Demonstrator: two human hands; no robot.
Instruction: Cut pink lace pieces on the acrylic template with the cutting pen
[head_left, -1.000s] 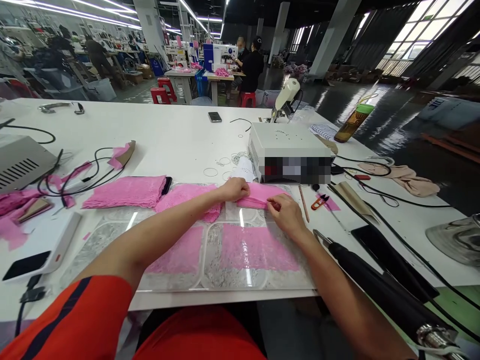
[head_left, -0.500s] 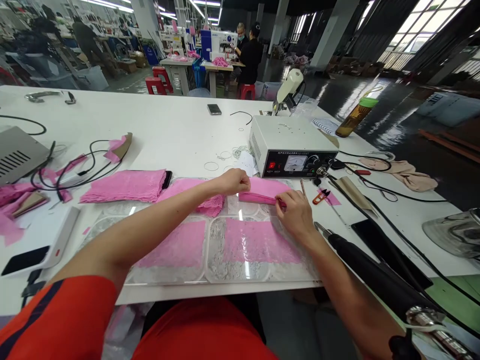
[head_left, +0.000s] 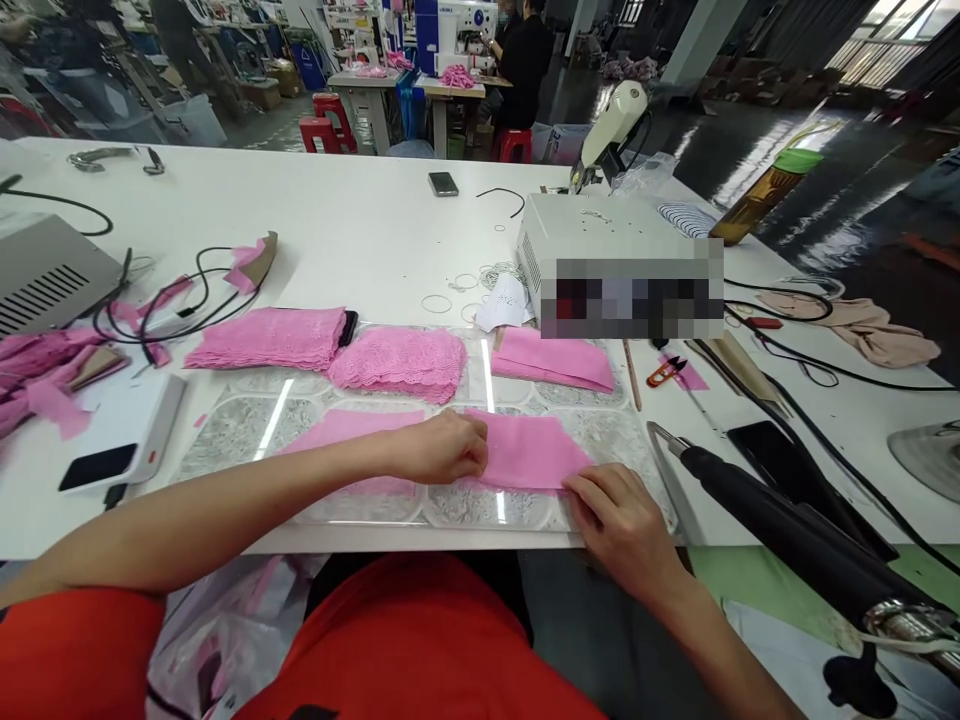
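My left hand is closed, pinching the left edge of a pink fabric piece that lies on a clear plastic template at the table's near edge. At the piece's lower right corner my right hand has its fingers curled and pressed onto the fabric. Another pink piece lies under my left forearm. Further back sit a folded stack of plain pink fabric, a pink lace stack and a second lace stack.
A white control box stands behind the stacks, red snips and a pencil to its right. A black-handled tool lies at right with cables. A phone on a white box sits left. People work at distant sewing tables.
Both hands left the folded pink stack by the control box and came back toward me, now holding a single pink piece flat on the template. The camera tilted downward.
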